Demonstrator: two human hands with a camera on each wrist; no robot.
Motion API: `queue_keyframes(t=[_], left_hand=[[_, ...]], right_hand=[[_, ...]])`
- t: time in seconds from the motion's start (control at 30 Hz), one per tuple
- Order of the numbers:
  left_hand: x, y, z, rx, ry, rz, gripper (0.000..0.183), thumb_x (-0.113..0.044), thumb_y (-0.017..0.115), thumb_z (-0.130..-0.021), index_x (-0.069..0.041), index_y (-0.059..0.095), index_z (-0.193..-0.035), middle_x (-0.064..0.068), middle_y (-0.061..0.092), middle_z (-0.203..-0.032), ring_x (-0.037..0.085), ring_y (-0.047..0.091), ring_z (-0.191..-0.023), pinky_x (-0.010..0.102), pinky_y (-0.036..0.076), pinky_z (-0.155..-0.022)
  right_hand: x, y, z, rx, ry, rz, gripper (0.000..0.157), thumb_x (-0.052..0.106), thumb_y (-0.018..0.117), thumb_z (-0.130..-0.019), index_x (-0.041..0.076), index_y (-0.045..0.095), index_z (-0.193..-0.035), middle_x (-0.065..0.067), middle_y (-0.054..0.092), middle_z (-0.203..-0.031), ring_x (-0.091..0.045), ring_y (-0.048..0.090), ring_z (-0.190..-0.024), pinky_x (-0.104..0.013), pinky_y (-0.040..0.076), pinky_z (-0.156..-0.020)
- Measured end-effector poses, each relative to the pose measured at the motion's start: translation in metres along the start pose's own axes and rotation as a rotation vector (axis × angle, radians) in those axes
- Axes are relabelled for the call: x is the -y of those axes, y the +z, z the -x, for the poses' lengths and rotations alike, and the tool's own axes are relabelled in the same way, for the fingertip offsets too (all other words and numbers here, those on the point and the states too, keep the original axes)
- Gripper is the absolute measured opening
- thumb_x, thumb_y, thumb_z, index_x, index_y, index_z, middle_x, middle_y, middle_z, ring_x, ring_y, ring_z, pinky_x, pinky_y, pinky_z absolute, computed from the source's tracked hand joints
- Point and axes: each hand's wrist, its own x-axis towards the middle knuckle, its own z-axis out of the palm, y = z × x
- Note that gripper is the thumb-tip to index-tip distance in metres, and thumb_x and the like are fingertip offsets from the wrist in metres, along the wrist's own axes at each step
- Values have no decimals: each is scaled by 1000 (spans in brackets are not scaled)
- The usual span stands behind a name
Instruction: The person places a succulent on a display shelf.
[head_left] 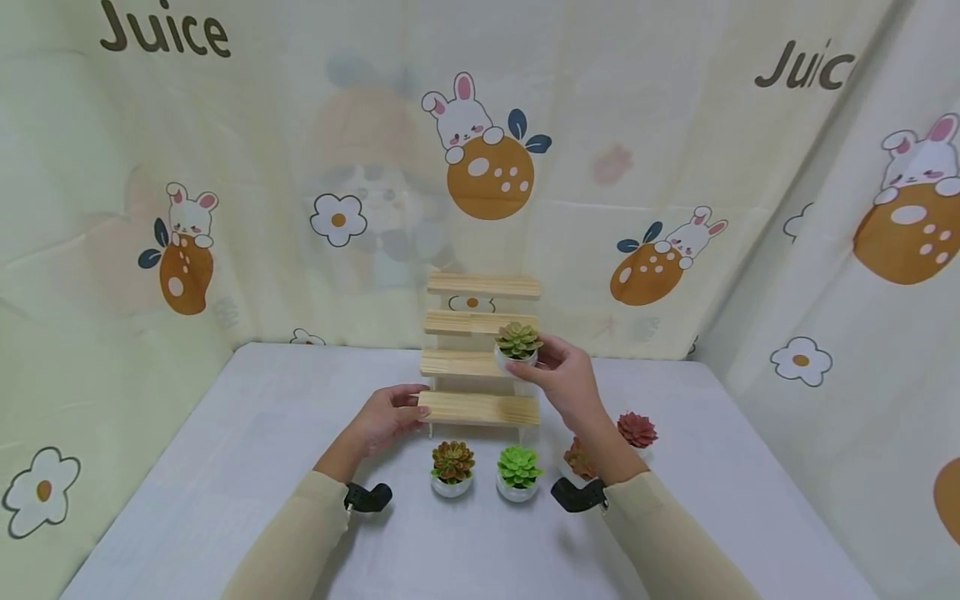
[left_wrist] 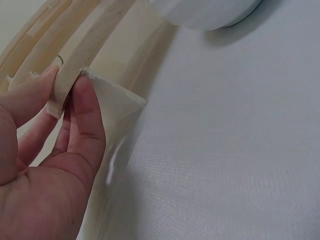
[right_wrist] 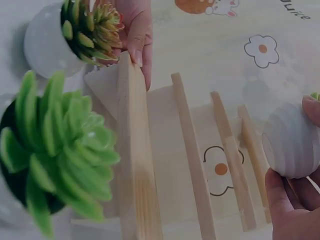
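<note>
A small wooden tiered shelf (head_left: 480,408) with several slats stands at the back of the table. My left hand (head_left: 386,419) pinches the left end of its lowest slat (left_wrist: 75,55), thumb on one face and fingers on the other. My right hand (head_left: 564,377) grips a potted succulent (head_left: 517,343) by its white ribbed pot (right_wrist: 292,140), held in front of the upper slats at the right side. Before the shelf sit a brownish-red succulent (head_left: 452,467) and a bright green succulent (head_left: 518,471), both in white pots.
Right of these, a brown succulent (head_left: 579,458) is partly hidden by my right forearm, with a dark red succulent (head_left: 637,429) beyond it. A white cloth covers the table (head_left: 262,433). Behind hangs a printed curtain (head_left: 285,275) close to the shelf.
</note>
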Motion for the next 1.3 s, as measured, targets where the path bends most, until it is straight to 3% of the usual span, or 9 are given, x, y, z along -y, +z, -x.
queue_keyframes(t=[0.33,0.4,0.47,0.57,0.63,0.87,1.1,1.3], left_hand=[[3,-1,-3,-17,3,0,50,-3,71,-95,-4,58,-143,19,59,-129,20,67,-100,30,61,-83],[2,0,-3,-18,1,2,50,-3,71,-95,-5,58,-143,18,60,-128,19,67,-100,30,61,-83],[3,0,-3,-12,4,6,50,-3,70,-95,-4,57,-143,18,60,-128,19,67,-100,29,61,-84],[2,0,-3,-6,8,17,50,-2,70,-95,-3,56,-144,19,61,-129,18,68,-100,30,61,-84],[3,-1,-3,-3,9,18,50,-3,70,-95,-3,56,-144,20,62,-129,19,68,-100,30,61,-84],[3,0,-3,-11,7,9,49,-3,71,-95,-4,58,-142,19,63,-128,19,68,-99,30,61,-82],[4,-1,-2,-2,16,13,48,-2,70,-95,-1,57,-142,20,63,-128,19,68,-98,30,61,-82],[3,-1,-2,3,17,-2,49,-2,69,-96,-3,57,-143,20,62,-130,20,68,-100,31,61,-84]], right_hand=[[18,20,-31,24,-37,-30,56,21,88,-82,12,67,-133,-11,69,-128,-23,65,-116,-23,58,-86],[20,24,-38,25,-50,-31,54,23,88,-82,14,68,-131,-10,69,-126,-23,66,-114,-34,59,-90],[22,27,-45,28,-63,-27,54,24,89,-82,14,69,-131,-10,70,-124,-23,67,-112,-36,59,-90],[25,31,-54,30,-77,-26,53,25,89,-81,14,70,-130,-10,71,-124,-22,67,-111,-37,58,-90],[28,34,-60,27,-72,-21,53,25,89,-81,15,70,-130,-9,71,-123,-22,67,-112,-31,58,-86],[36,44,-81,6,-78,9,53,26,90,-80,16,71,-129,-9,71,-124,-24,67,-113,-43,58,-95],[41,51,-102,-25,-143,60,47,27,89,-81,15,74,-124,-10,74,-119,-22,69,-108,-28,56,-84],[42,55,-116,-32,-150,80,48,28,87,-83,17,72,-127,-10,73,-122,-22,71,-111,-36,56,-90]])
